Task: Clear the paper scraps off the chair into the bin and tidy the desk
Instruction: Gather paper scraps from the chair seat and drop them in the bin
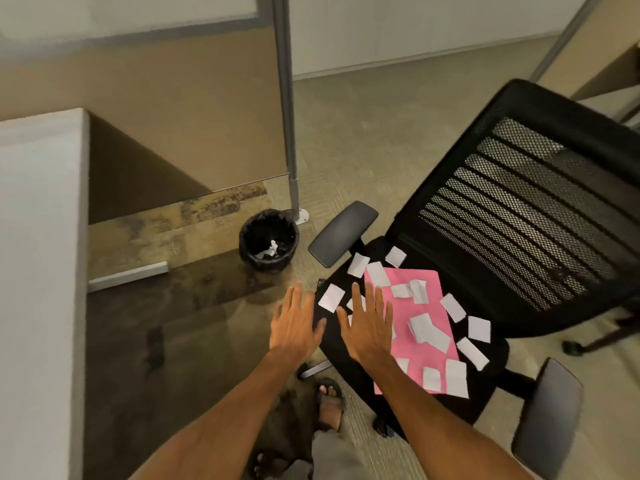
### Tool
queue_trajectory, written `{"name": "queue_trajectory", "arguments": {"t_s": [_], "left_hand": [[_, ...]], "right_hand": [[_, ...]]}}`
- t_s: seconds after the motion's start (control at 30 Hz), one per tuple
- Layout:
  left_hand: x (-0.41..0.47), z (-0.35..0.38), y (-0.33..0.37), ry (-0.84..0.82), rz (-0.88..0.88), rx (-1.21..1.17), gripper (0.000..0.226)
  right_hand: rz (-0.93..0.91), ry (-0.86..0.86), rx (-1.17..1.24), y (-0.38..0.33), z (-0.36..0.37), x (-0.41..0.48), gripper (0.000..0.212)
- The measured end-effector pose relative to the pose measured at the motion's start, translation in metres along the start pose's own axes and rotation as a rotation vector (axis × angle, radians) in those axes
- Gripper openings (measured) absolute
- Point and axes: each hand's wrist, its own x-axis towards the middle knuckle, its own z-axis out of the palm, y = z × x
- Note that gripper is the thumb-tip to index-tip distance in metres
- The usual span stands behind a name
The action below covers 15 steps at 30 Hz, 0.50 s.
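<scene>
Beside flat hands (332,323), paper scraps (420,327) (chair (485,386) seat)

Roughly sixteen paper scraps (421,327), one pink sheet (412,344), one chair (519,202), one bin (268,241).

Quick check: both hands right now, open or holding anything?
Left hand: open, fingers spread, holding nothing.
Right hand: open, fingers spread over the chair seat, holding nothing.
</scene>
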Motion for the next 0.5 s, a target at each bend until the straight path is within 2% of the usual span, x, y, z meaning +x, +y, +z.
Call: {"name": "queue_trajectory", "arguments": {"t_s": [0.23,0.5], "left_hand": [[0.039,0.038,0.036,-0.1,0.039,0.062,0.066],[0.078,0.066,0.057,-0.138,0.099,0.111,0.065]], "right_hand": [[0.132,-0.043,0.028,0.062,0.01,0.016,0.067],[0.224,-0.067,0.037,0.107,0.039,0.035,0.065]]}}
